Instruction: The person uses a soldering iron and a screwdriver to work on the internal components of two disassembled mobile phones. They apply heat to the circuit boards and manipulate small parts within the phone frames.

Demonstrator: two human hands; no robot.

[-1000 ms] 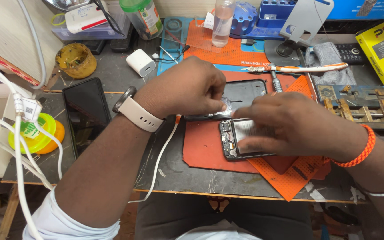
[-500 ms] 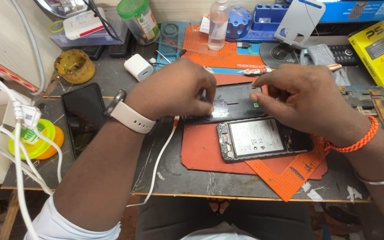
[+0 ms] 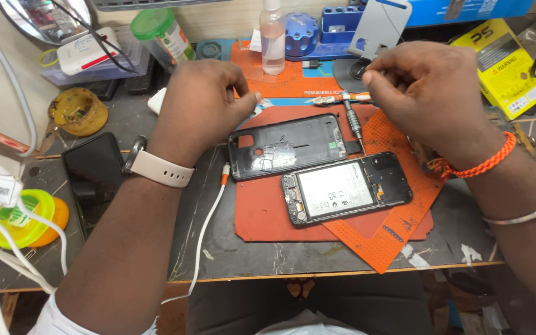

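An opened black phone lies with its battery and boards showing on a red work mat. Its black back cover lies inside-up just behind it. My left hand, with a pale watch on the wrist, hovers behind the cover's left end with its fingers curled shut; nothing shows in them. My right hand, with an orange bracelet on the wrist, is raised at the back right with its fingertips pinched together. I cannot see anything between them. A small screwdriver rests on the mat between my hands.
A white cable crosses the desk beside a dark phone at the left. Yellow-green tape rolls sit at the far left. At the back stand a clear bottle, a green-lidded jar, a grey stand and a yellow box.
Both hands have let go of the back cover and lifted away toward the back. The cover now lies flat behind the opened phone.
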